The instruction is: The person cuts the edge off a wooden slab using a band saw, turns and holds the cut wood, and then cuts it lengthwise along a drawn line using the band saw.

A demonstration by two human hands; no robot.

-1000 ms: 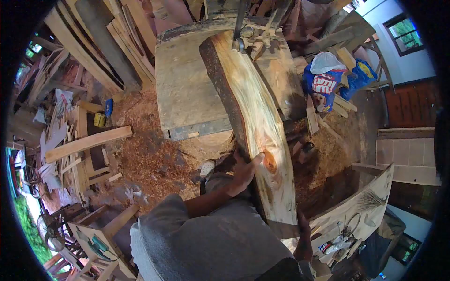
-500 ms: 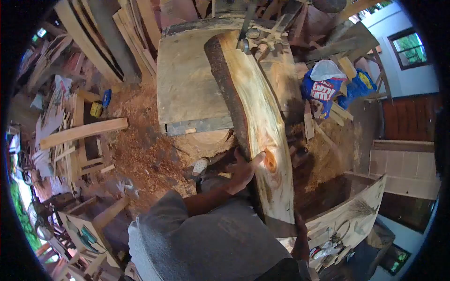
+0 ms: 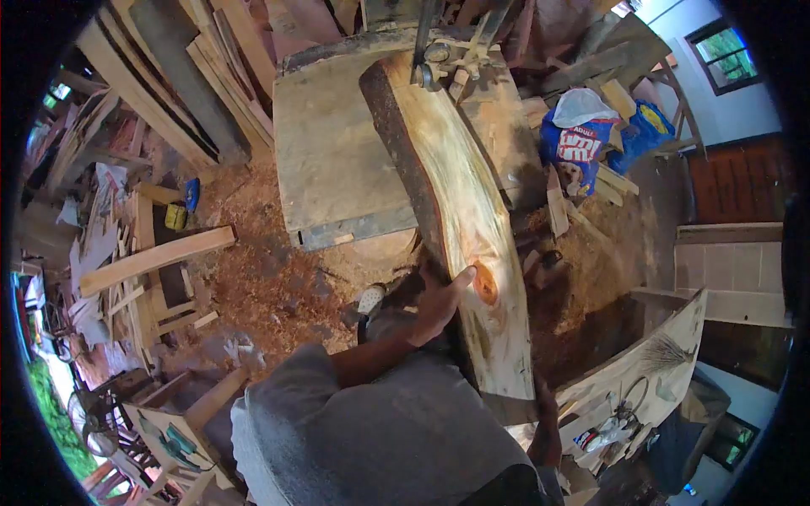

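Observation:
A long wooden slab with dark bark along its left edge and an orange knot lies lengthwise, its far part on the bandsaw table. The slab's far end is beside the upright blade and guide. My left hand is closed on the bark edge beside the knot, thumb on top and fingers partly hidden below. At the near right end, my right hand is closed around the slab's edge; its fingers are mostly hidden. The near end reaches back beside my grey shirt.
Tall boards lean at the back left. A loose plank lies over offcuts on the left. Sawdust covers the floor. A blue printed sack stands right of the table, and a wooden bin is at the near right.
The slab appears slightly farther forward over the table, with my left hand moving along with it. My view has turned a little. Both hands keep their hold.

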